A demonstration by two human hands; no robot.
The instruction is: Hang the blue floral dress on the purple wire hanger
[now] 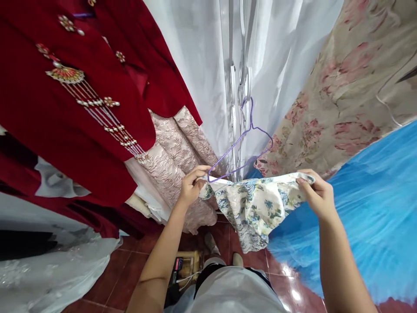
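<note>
A white garment with a blue and yellow floral print (263,204) is stretched between my two hands, its lower part hanging loose. My left hand (192,184) pinches its left end, right by the corner of a purple wire hanger (228,150). That corner lies over the garment's upper edge; whether my left fingers also grip the wire I cannot tell. My right hand (317,191) is closed on the garment's right end, thumb on top. The hanger tilts, with its hook up among white hooks on a hanging rail chain (241,87).
Dark red jackets with beaded trim (107,87) hang on the left, beside a pink brocade garment (182,152). A beige floral cloth (345,95) and blue tulle (361,208) are on the right. White curtains (195,52) hang behind. On the tiled floor (127,265) stands a wooden stool (192,265).
</note>
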